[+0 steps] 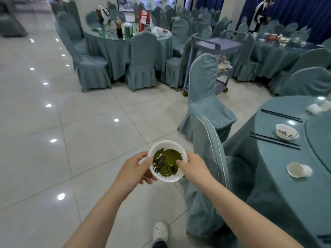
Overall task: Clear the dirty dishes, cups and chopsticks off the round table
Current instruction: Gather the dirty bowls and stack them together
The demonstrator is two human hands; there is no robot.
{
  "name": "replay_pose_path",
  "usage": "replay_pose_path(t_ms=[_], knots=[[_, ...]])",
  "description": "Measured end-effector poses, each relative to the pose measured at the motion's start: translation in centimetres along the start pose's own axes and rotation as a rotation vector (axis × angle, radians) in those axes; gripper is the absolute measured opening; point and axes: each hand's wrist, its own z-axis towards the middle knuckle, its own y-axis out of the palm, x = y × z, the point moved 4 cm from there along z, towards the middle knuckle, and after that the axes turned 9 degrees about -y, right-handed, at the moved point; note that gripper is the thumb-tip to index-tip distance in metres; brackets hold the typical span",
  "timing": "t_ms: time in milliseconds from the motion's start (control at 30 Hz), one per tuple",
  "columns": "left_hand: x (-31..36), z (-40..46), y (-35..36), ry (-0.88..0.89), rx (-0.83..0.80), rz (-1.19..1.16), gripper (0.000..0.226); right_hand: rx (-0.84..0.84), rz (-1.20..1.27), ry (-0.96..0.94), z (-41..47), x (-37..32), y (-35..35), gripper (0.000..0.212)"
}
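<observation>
head view: left hand [136, 167] and right hand [192, 165] both gripped white bowl [167, 177] of green leftovers; fingers curled round rim.

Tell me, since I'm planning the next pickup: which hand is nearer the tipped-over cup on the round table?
Right. The right hand grips the bowl of greens on the side toward the tipped cup; the left hand holds the bowl's far side, farther away.
</observation>
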Motion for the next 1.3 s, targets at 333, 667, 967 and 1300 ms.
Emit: replay_pose_path(t_ms=[333, 667, 967, 1300], knots=[[7.9, 17.1, -3.2, 0.058, 0.171, 0.092, 0.029, 0.028, 0.215, -0.043, 18.2, -0.7, -3.6, 0.042], [13.6, 33.2, -4.7, 0.034, 0.053, 0.039, 0.028, 0.230, 0.295, 0.188, 30.0, 4.5, -9.3, 0.018], [21.9, 47.4, -0.2, 0.127, -0.319, 0.178, 0.030, 0.674, 0.441, 0.441, 33.3, 9.4, -14.8, 0.016], [29.5, 56.9, 12.7, 0.156, -0.656, 0.251, 0.029, 1.004, 0.395, 0.727, 29.9, 14.6, -19.5, 0.016]])
